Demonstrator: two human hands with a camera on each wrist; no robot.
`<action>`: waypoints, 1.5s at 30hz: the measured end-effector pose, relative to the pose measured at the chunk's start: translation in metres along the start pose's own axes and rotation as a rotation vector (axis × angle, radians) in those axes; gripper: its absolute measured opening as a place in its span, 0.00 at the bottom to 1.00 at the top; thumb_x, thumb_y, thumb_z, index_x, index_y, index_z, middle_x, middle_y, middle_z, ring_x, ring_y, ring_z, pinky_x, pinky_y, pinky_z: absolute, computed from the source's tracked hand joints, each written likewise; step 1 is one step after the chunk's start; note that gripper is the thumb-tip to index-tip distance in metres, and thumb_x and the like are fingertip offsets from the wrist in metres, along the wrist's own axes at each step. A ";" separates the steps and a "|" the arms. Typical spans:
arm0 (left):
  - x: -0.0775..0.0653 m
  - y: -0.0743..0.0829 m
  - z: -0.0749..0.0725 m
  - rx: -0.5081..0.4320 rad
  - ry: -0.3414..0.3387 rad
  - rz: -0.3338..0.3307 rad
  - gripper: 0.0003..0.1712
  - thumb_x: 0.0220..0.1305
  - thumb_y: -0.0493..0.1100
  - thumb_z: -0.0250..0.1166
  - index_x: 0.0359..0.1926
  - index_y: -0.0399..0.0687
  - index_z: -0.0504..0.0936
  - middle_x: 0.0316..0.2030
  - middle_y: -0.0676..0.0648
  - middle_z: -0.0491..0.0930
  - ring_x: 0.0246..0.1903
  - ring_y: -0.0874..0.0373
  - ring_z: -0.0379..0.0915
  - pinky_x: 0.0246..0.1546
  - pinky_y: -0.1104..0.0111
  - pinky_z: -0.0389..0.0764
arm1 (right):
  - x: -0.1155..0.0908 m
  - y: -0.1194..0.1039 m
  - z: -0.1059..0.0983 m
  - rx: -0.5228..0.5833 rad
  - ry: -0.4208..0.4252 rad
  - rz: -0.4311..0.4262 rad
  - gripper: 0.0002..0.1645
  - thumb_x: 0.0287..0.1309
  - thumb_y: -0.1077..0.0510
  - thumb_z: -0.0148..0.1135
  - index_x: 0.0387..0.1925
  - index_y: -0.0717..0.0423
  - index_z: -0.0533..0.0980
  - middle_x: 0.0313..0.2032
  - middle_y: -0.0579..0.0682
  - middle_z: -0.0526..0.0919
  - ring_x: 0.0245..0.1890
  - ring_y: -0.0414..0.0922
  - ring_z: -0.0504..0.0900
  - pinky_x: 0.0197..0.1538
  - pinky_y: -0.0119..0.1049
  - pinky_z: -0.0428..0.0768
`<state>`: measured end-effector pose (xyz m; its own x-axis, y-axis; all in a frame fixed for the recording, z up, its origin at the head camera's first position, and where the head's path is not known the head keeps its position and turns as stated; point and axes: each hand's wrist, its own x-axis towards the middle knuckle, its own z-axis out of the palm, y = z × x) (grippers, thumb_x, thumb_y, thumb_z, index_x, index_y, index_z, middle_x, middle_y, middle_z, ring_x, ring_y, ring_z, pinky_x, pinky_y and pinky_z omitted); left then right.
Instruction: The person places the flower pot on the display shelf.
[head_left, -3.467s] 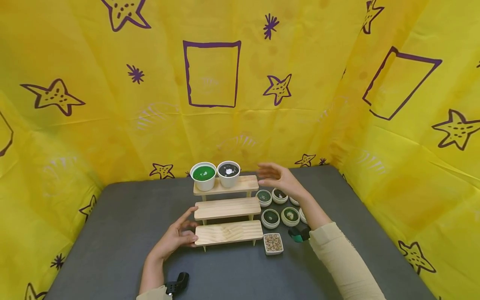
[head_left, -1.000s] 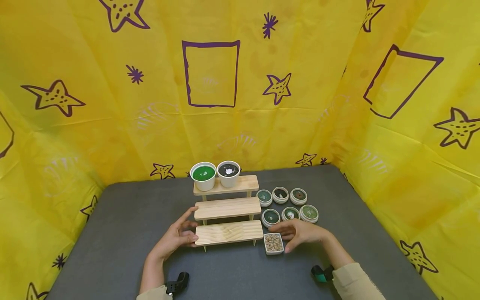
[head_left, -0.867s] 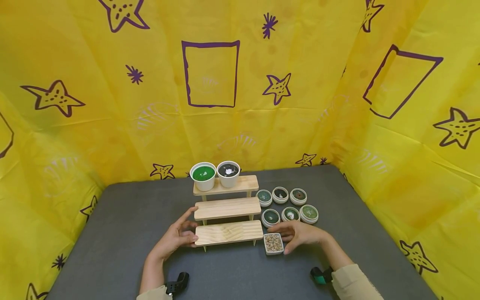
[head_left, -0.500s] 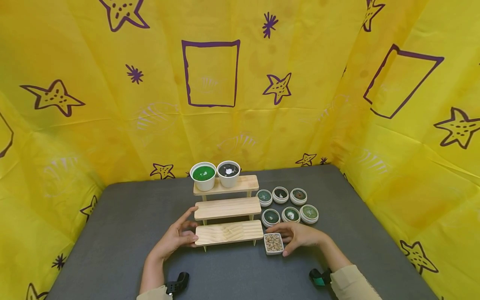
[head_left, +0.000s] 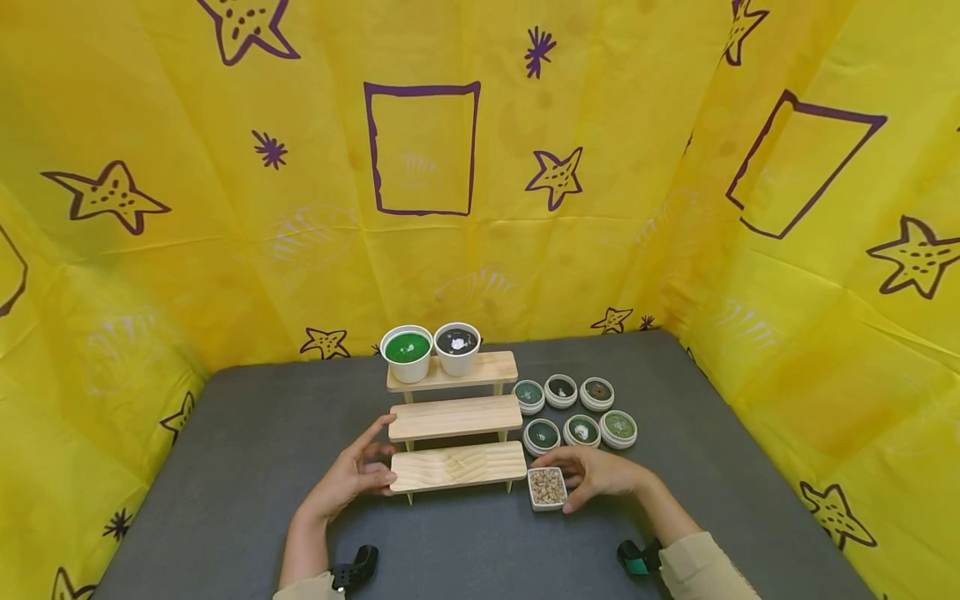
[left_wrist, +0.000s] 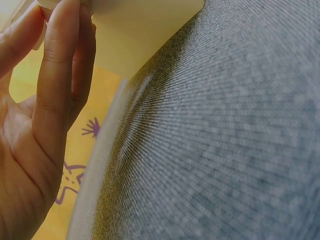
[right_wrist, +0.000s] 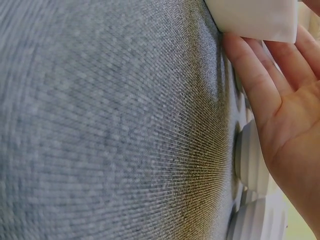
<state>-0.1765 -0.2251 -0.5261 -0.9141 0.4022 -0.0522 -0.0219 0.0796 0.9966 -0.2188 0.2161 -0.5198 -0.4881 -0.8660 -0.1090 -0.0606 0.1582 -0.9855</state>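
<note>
A three-tier wooden display stand stands mid-table. My left hand grips its left side, the index finger at the middle tier and the thumb on the bottom one. The left wrist view has the left fingers at the stand's edge, top left. By the stand's front right corner is a small white square dish full of brown and beige bits. My right hand holds it between the thumb at its front right corner and fingers behind. In the right wrist view, the dish overlaps the fingertips.
On the top tier sit a white cup with green filling and a white cup with dark filling. Several round ribbed pots, one light green, stand in two rows behind my right hand. Yellow patterned cloth walls the grey table.
My right hand has come down from beside the top tier to the square dish, and its thumb has closed in on the corner. The left hand and stand have not moved.
</note>
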 end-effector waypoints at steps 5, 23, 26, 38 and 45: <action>-0.001 -0.001 0.000 0.001 0.001 0.006 0.54 0.60 0.36 0.69 0.78 0.56 0.46 0.54 0.28 0.64 0.33 0.65 0.79 0.35 0.65 0.88 | 0.000 -0.001 0.001 0.004 0.005 0.010 0.44 0.48 0.67 0.74 0.66 0.69 0.64 0.64 0.76 0.66 0.57 0.32 0.78 0.57 0.31 0.82; -0.001 -0.001 0.000 0.001 0.001 0.014 0.54 0.60 0.35 0.69 0.78 0.56 0.45 0.55 0.27 0.64 0.33 0.65 0.80 0.35 0.65 0.88 | -0.003 -0.005 -0.001 -0.045 0.009 0.028 0.42 0.47 0.68 0.72 0.65 0.67 0.65 0.62 0.74 0.69 0.55 0.33 0.79 0.55 0.33 0.83; -0.001 -0.001 0.000 0.003 -0.003 0.019 0.54 0.60 0.35 0.68 0.78 0.55 0.45 0.55 0.27 0.64 0.33 0.65 0.80 0.34 0.66 0.87 | -0.005 -0.005 -0.002 -0.047 0.006 0.023 0.42 0.48 0.68 0.71 0.65 0.68 0.65 0.61 0.75 0.69 0.55 0.33 0.79 0.56 0.32 0.83; 0.001 0.001 0.000 0.007 -0.001 0.011 0.54 0.60 0.36 0.69 0.78 0.55 0.45 0.56 0.25 0.63 0.33 0.65 0.80 0.35 0.66 0.87 | -0.009 -0.019 -0.006 -0.078 0.000 -0.015 0.41 0.48 0.71 0.69 0.66 0.69 0.65 0.62 0.76 0.68 0.55 0.34 0.79 0.56 0.34 0.82; -0.001 0.001 0.000 0.001 -0.003 0.011 0.54 0.61 0.35 0.68 0.78 0.55 0.45 0.55 0.27 0.64 0.33 0.65 0.80 0.34 0.65 0.87 | -0.010 -0.028 -0.009 -0.119 0.019 0.002 0.42 0.48 0.69 0.70 0.66 0.67 0.66 0.62 0.73 0.69 0.54 0.33 0.78 0.57 0.34 0.82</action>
<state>-0.1760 -0.2252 -0.5252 -0.9129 0.4061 -0.0413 -0.0111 0.0763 0.9970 -0.2196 0.2247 -0.4895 -0.5051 -0.8564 -0.1075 -0.1617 0.2162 -0.9629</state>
